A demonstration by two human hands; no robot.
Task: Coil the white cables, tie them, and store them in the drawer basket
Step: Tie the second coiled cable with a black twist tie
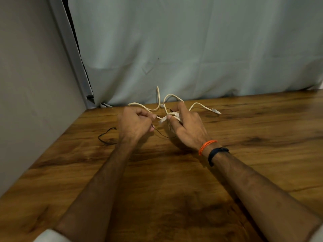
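while our left hand [135,122] pinches the thin black tie [106,137] and our right hand [185,127] grips the white cable [170,100] bunch above the wooden surface [174,172], we should gather loose loops before cinching tight.

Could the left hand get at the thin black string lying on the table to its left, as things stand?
Probably yes, but not freely: the black string lies bare on the table just beside the left hand, nothing between them. That hand is pinching the white cable, so it would have to let go first.
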